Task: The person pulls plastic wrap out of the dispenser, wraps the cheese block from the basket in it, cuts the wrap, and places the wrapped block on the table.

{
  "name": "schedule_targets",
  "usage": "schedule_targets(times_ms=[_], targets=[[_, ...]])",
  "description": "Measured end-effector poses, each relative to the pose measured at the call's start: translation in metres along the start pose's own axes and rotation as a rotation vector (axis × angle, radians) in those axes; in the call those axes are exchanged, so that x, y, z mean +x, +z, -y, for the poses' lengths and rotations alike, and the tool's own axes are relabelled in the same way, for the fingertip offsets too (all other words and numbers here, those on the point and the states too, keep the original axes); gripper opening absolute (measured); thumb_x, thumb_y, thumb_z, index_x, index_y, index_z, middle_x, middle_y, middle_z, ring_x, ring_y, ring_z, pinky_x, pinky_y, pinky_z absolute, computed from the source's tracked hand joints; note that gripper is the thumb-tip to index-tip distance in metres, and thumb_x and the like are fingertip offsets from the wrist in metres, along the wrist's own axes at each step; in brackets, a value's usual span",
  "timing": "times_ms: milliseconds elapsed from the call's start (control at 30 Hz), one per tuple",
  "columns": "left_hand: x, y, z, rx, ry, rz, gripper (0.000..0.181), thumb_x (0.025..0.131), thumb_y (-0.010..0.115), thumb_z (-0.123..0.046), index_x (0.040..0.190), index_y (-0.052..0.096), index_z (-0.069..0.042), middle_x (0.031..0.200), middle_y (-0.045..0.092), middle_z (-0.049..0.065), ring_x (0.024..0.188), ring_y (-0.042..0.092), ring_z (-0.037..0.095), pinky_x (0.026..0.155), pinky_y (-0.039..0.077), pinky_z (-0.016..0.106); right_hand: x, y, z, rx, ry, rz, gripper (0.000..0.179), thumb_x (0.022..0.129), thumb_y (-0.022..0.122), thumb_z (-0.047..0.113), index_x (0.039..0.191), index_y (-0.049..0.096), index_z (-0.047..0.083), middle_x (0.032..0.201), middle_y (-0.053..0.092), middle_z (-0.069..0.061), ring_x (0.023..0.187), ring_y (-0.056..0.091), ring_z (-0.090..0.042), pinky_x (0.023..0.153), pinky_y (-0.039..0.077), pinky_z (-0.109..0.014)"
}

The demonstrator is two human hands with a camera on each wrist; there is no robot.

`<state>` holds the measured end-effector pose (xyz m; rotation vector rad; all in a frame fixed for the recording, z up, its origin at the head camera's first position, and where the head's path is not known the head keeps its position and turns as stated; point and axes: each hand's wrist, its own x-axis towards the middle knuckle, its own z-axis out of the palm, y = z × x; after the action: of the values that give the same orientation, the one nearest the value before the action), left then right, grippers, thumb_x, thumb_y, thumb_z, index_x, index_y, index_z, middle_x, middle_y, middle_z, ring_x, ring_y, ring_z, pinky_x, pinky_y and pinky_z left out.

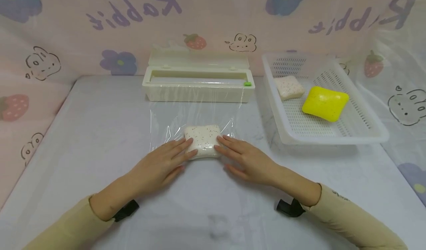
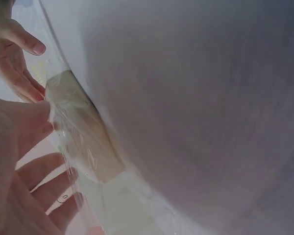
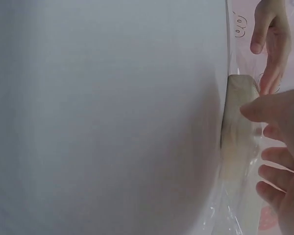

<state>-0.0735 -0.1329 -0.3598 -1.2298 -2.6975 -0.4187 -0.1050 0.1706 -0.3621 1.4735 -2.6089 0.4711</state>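
- Speckled white block [image 1: 202,134]: lies on the counter [image 1: 100,131] between the two hands, near the white film box [image 1: 199,94]. Clear film [image 1: 196,112] runs from the box to the block, and we see it shining over the block's near part. We cannot tell how far it passes underneath.
- Left hand [image 1: 162,163]: released; its fingers are extended, with the tips resting against the block's left end.
- Right hand [image 1: 250,160]: released likewise, fingertips against the right end. We see neither hand curled round the block.
- Weight: we judge the block light enough to lift with one hand, though no view proves this.
- Stiffness: rounded corners and smooth faces suggest a body that keeps its shape under light pressure. Whether it yields when squeezed, we cannot tell.
- Surface: we expect the glossy film to slip under dry fingertips and to cling where it wrinkles.
- Fragility: we treat the film as the delicate part; a sharp pull or a fingernail could tear it.
- Hold points: we recommend the two opposite ends, left and right, with flat, even pressure, pressing film and block together.
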Motion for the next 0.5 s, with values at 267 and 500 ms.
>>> schedule_targets(times_ms=[267, 500], targets=[[0.006, -0.001, 0.006, -0.071, -0.056, 0.049, 0.047, 0.089, 0.068, -0.02, 0.134, 0.055, -0.016, 0.149, 0.042, 0.013, 0.138, 0.038, 0.032, 0.111, 0.033, 0.051, 0.003, 0.005, -0.01, 0.088, 0.033, -0.021, 0.053, 0.085, 0.072, 0.015, 0.135, 0.054, 0.011, 0.145, 0.046, -0.012, 0.133, 0.046, -0.028, 0.106, 0.042, -0.042], [0.022, 0.003, 0.012, -0.12, -0.053, 0.01, 0.041, 0.08, 0.077, -0.012, 0.115, 0.058, -0.016, 0.13, 0.05, 0.013, 0.132, 0.043, 0.035, 0.104, 0.041, 0.048, 0.013, 0.014, -0.015, 0.128, 0.042, -0.092, 0.041, 0.083, 0.075, 0.018, 0.121, 0.059, 0.016, 0.132, 0.053, -0.007, 0.121, 0.054, -0.023, 0.098, 0.048, -0.037]])
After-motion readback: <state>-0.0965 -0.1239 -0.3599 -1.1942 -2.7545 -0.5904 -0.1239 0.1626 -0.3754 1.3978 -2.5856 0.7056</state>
